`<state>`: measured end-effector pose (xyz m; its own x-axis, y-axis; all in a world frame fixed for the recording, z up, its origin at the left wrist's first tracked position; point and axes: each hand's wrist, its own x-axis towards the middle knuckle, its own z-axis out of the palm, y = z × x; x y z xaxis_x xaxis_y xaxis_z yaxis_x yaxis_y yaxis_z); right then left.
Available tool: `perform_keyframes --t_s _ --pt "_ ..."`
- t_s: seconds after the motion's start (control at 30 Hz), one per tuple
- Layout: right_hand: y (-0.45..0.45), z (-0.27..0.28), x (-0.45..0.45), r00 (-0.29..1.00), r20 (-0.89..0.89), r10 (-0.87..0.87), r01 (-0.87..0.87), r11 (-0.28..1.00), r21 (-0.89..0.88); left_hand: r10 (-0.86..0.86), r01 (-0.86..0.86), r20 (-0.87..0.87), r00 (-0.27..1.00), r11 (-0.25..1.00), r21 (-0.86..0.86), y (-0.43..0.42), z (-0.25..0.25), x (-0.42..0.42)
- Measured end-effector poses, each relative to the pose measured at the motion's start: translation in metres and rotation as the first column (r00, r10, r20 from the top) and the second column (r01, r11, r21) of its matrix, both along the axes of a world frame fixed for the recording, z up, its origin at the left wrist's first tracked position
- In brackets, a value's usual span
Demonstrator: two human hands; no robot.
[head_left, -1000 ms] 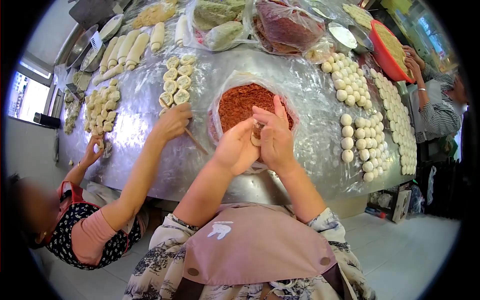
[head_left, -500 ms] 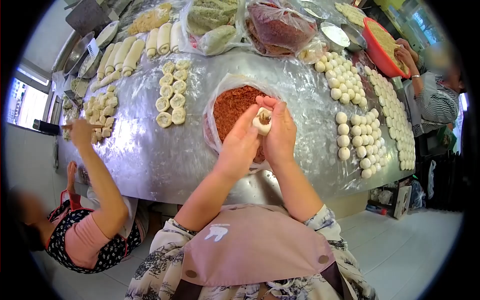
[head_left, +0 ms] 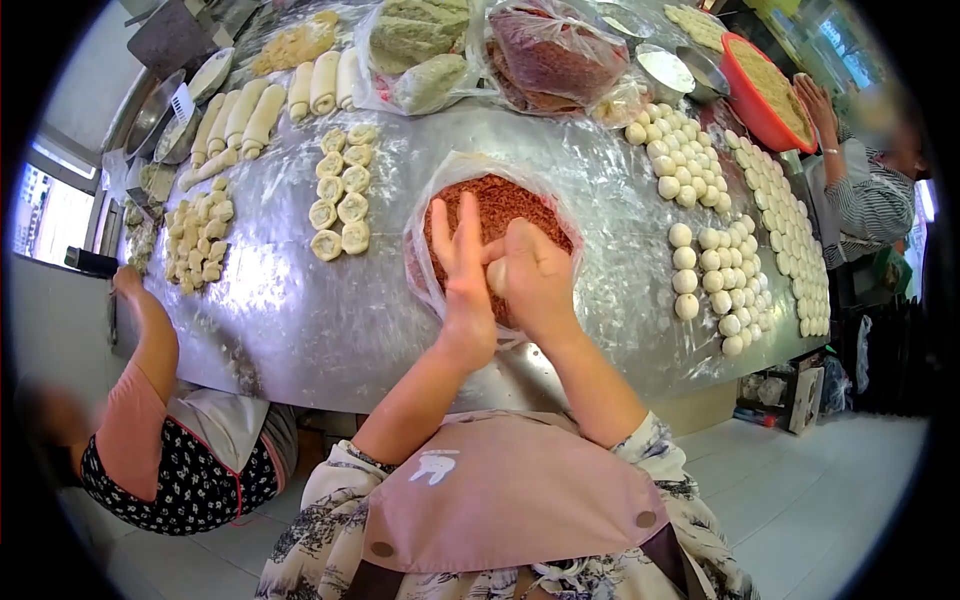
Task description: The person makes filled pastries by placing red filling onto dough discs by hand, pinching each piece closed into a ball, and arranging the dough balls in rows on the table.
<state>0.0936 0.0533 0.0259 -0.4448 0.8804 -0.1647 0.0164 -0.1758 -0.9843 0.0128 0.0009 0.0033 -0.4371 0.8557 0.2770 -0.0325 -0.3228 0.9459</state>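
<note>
My right hand (head_left: pixel 540 280) is closed round a small white dough ball (head_left: pixel 497 278), and only part of the dough shows past the fingers. My left hand (head_left: pixel 464 285) is up beside it, fingers stretched out and apart, its thumb side near the dough. Whether the left thumb presses on the dough cannot be made out. Below both hands sits a clear plastic bag (head_left: pixel 425 190) of reddish-brown crumbly filling (head_left: pixel 490 190). Any filling inside the dough is hidden by the right hand.
Right of me stand rows of round dough balls (head_left: pixel 684 257) and flattened pieces (head_left: pixel 790 235). Left are open-topped dough rolls (head_left: pixel 325 215) and cut dough lumps (head_left: pixel 197 235). Bagged fillings (head_left: pixel 555 55) lie behind; a red basin (head_left: pixel 745 85) stands far right. Co-workers stand at both sides.
My right hand has closed over the filled dough that lay open between both hands, and my left fingers have straightened upward. The left co-worker's hand has dropped toward the table's left edge.
</note>
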Motion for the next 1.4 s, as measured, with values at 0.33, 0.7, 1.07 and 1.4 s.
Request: perform_keyframes --t_s 0.33,0.7,1.07,1.4 --pt "0.027 -0.018 -0.002 0.976 0.13 -0.173 0.038 0.727 0.685 -0.336 0.388 0.312 0.889 0.914 -0.121 0.004 0.003 0.006" --pt "-0.008 0.004 -0.014 0.908 -0.42 0.002 0.005 1.0 0.016 0.26 -0.095 0.381 0.887 0.911 -0.401 0.013 0.012 0.002" --pt "-0.016 -0.016 0.004 0.992 -0.113 0.05 -0.026 0.978 0.206 -0.105 0.071 0.72 0.686 0.994 0.077 0.009 0.021 -0.015" --pt "-0.016 -0.011 0.007 0.988 -0.057 0.146 -0.15 0.986 -0.076 -0.204 0.183 0.58 0.788 0.978 0.095 0.005 0.014 -0.01"
